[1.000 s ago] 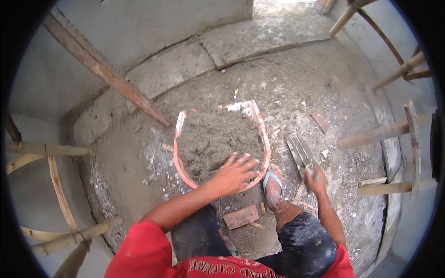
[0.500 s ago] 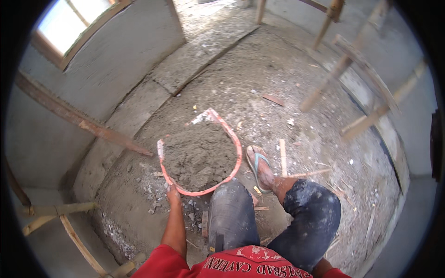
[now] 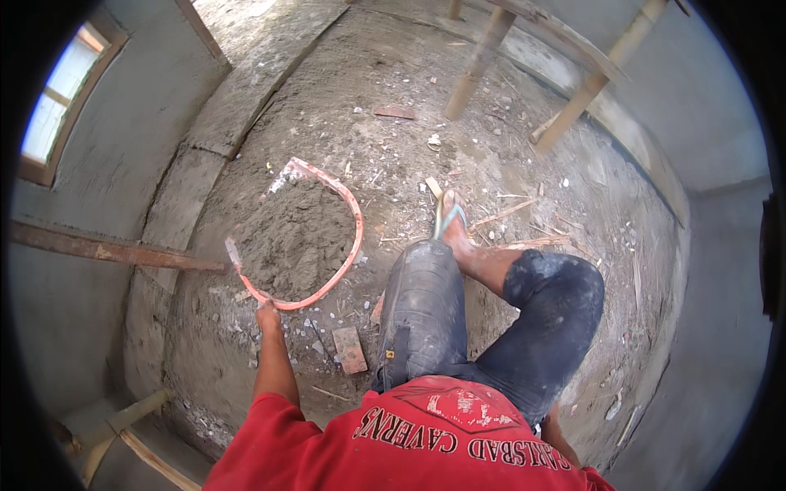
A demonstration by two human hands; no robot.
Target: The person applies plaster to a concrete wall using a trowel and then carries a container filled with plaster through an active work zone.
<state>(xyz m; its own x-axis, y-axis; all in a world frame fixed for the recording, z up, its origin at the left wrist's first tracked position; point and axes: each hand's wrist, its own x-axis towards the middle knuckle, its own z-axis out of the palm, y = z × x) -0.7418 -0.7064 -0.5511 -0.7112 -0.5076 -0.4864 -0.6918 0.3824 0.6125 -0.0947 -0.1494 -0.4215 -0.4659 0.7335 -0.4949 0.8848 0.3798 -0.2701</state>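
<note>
My left hand (image 3: 268, 314) is closed on the near edge of a shallow mortar pan on the floor, left of my legs. The pan's curved orange rim (image 3: 357, 222) is whitened at its two ends and open on the far left side. A heap of wet grey mortar (image 3: 291, 237) fills it and reaches that open side. Of my right arm (image 3: 558, 434), only a short stretch shows beside my right hip. The hand itself is hidden behind my thigh and shirt.
A timber prop (image 3: 123, 252) slants from the left wall to beside the pan. A brick piece (image 3: 350, 350) lies near my left thigh, a flat reddish fragment (image 3: 395, 112) farther off. Wooden poles (image 3: 481, 61) stand at the back right. Wood scraps and rubble litter the floor.
The view has shifted, so the pan appears farther left. My left knee has moved right, away from the rim, uncovering the brick piece. My left hand stays on the rim.
</note>
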